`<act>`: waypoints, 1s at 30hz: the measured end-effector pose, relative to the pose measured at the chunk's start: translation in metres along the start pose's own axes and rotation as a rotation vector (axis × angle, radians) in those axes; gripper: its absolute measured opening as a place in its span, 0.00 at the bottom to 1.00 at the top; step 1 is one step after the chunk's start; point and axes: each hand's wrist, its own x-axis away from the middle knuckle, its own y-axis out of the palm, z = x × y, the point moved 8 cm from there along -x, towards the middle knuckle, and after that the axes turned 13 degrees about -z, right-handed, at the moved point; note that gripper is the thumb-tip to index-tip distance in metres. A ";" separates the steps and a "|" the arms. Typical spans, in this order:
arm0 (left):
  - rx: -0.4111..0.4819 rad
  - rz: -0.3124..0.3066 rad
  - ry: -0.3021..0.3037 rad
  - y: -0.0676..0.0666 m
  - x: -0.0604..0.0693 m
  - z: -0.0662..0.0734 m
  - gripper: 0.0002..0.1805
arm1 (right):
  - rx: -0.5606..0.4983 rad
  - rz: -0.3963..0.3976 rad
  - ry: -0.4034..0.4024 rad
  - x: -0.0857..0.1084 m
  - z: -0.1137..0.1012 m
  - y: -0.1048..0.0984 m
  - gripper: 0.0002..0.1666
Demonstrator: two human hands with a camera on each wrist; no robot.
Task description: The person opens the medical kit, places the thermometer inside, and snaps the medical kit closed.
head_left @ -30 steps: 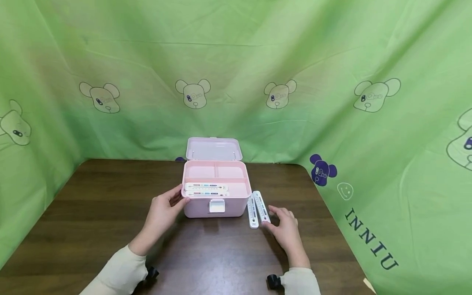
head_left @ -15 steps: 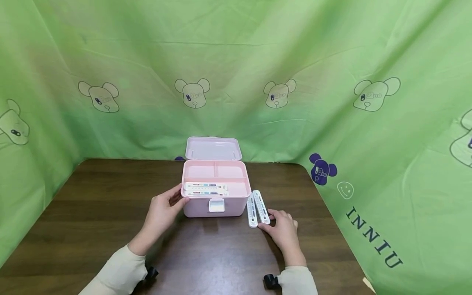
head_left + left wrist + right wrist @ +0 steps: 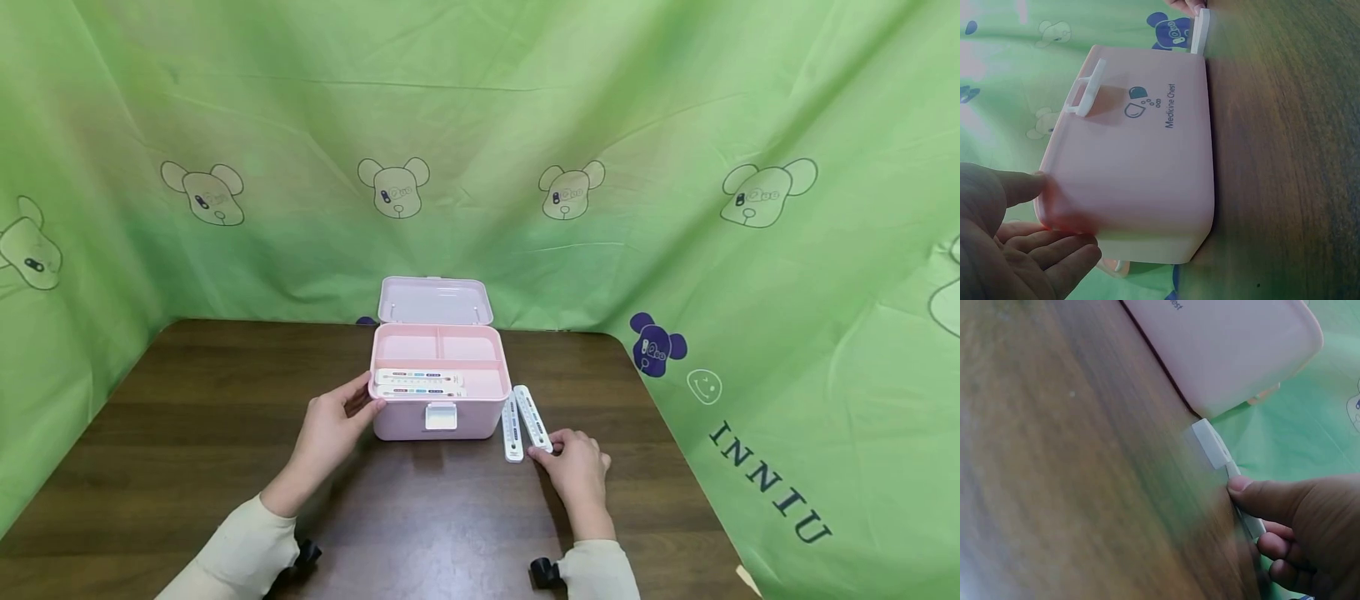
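A pink medicine chest stands with its lid raised at the back. My left hand holds its left front corner, thumb on the front and fingers at the side. Two white thermometers lie in the front compartment. To the right of the chest, two more lie on the table: the left thermometer and the right thermometer, slightly fanned apart. My right hand pinches the near end of the right thermometer between thumb and fingers. In the right wrist view, the thumb presses the thermometer's edge.
The brown wooden table runs back to a green curtain printed with bear heads. Behind the chest, its open lid leans near the curtain. A white latch hangs on the chest's front.
My right hand has closed its thumb and fingers on the right thermometer, whose near end has shifted slightly to the right. The left hand stays at the chest's corner.
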 end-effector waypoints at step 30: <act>-0.006 -0.010 -0.009 0.001 -0.002 -0.004 0.30 | -0.426 0.117 0.057 0.003 0.018 -0.031 0.19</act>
